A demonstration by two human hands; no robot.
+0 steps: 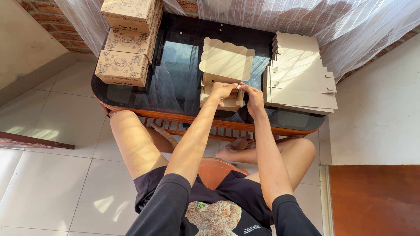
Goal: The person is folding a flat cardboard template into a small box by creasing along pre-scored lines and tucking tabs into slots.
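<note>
Hands meet at your half-folded cardboard box [223,83]: left hand [223,90] and right hand [253,97] both pinch its front edge on the counter [175,83]

The left hand [222,90] and right hand [253,95] cover the front of the half-folded box [225,65], so their grip there cannot be made out. The top edge cuts off the uppermost printed box [131,11].
</note>
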